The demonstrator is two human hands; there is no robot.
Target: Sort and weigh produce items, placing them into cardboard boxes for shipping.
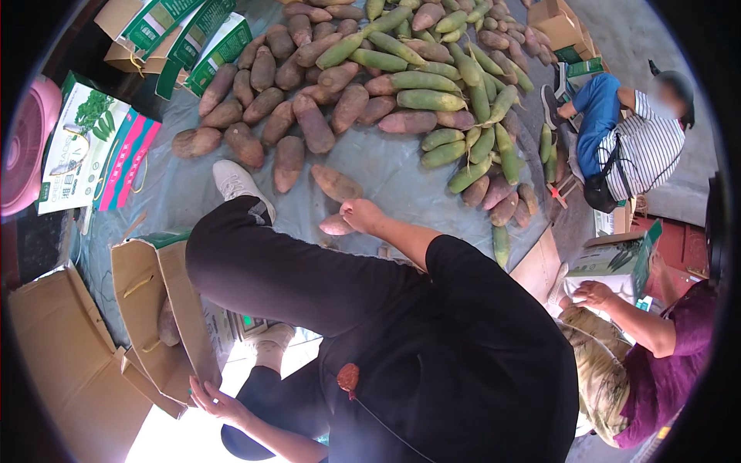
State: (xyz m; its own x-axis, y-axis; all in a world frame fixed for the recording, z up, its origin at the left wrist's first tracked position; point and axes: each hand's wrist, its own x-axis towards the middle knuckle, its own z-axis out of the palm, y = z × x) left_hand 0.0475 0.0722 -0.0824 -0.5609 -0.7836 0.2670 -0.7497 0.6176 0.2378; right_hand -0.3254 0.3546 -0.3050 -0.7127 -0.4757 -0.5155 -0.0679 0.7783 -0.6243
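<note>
The right hand (pixel 363 215) is closing its fingers over a pinkish sweet potato (pixel 336 225) lying on the grey tarp (pixel 390 174), at six o'clock of the heaped sweet potatoes (pixel 289 96). The left hand (pixel 212 397) is gripping the lower edge of an open cardboard box (pixel 166 309), at eight o'clock of that potato. Green gourds (pixel 455 92) are lying at one o'clock.

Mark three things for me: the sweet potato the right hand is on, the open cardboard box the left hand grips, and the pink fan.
sweet potato (pixel 336 224), head view, its pale middle.
cardboard box (pixel 147 301), head view, inner wall.
pink fan (pixel 19 147), head view, grille.
</note>
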